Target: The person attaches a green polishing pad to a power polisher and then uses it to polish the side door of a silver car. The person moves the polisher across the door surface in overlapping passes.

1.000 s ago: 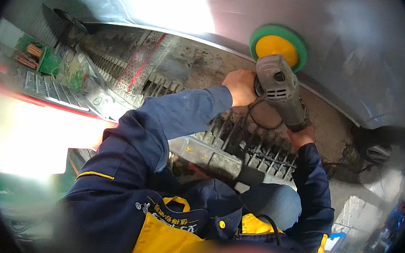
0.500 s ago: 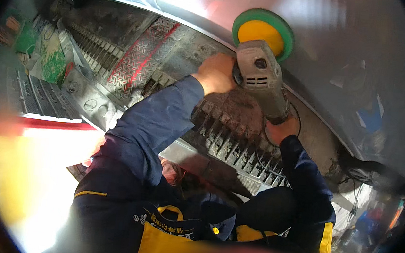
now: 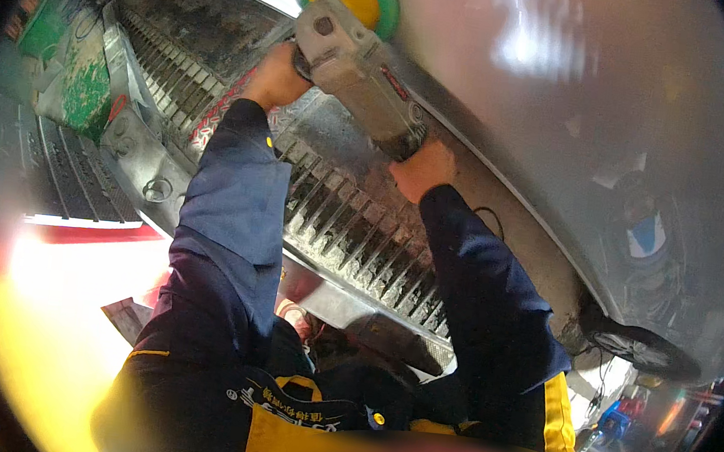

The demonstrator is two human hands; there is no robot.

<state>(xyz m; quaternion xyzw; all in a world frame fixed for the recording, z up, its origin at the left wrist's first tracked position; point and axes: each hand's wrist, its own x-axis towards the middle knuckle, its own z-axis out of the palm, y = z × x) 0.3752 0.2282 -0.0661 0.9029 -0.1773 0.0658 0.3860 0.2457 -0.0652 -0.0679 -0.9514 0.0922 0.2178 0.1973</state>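
A grey rotary polisher (image 3: 354, 77) is held up against the side of a shiny car body (image 3: 554, 131). Its green foam pad (image 3: 389, 6), with a yellow backing, faces the panel; the contact itself is hidden behind the tool. My left hand (image 3: 279, 77) is closed round the dark side handle by the polisher's head. At the rear end of the tool, my right hand (image 3: 426, 169) grips the body, its fingers partly hidden. Both arms reach forward in dark blue sleeves.
Beneath the polisher runs a dirty floor grating (image 3: 361, 235) beside the car. A car wheel (image 3: 642, 347) shows at the right. A cord (image 3: 494, 217) loops near my right forearm. Green-stained sheeting (image 3: 87, 95) lies at the left, and a bright yellow and red surface (image 3: 31, 316) is close by.
The polisher has moved left and slightly farther up along the panel, with both hands still on it. My arms have swung left with it.
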